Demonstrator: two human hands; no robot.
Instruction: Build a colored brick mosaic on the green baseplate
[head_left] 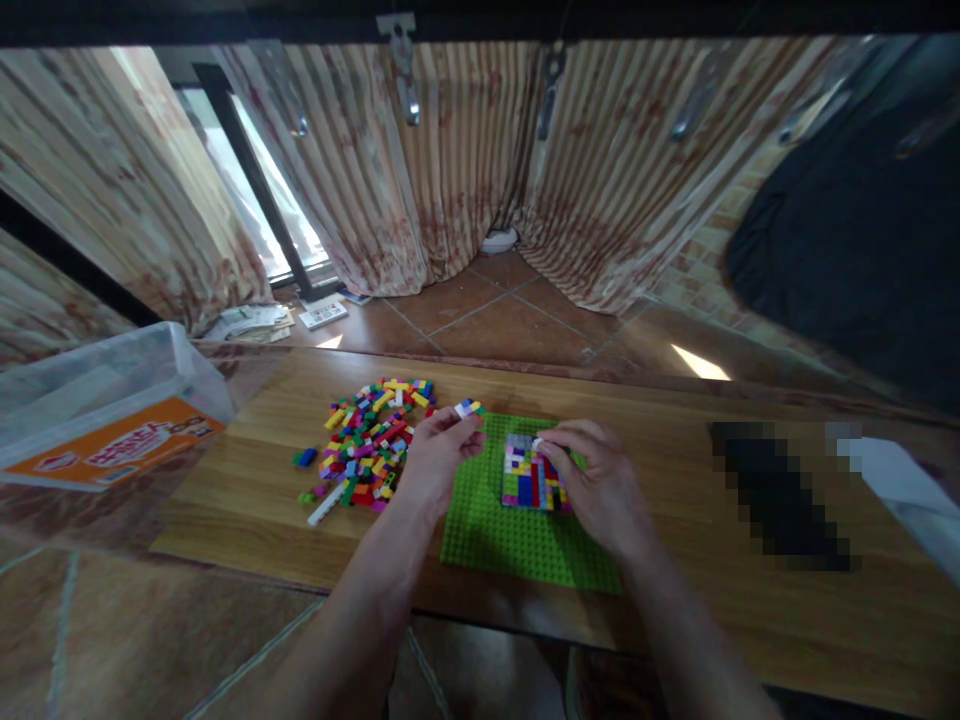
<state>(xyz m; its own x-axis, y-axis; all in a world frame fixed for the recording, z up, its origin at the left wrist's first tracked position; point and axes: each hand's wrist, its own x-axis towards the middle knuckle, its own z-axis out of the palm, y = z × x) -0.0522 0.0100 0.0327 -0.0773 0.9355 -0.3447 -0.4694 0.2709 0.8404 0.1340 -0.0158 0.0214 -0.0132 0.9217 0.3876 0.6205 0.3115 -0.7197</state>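
While left hand [441,450] holds bricks [469,408], right hand [600,478] pinches white brick [538,445].

the tabletop [247,490] looked like wood, its brown grain smooth with a soft sheen. the green baseplate [480,540] was plastic, roughened all over by rows of studs; the loose bricks [367,445] and the built panel of bricks [523,490] were hard, smooth plastic too. the bin [202,380] was cloudy, see-through plastic — its orange label [127,445] flat and smooth. the curtains [465,150] were matt, pleated cloth, the clips [405,80] shiny metal. smooth tiles [480,310] covered the floor, and the stacked sheets [251,325] looked like paper.
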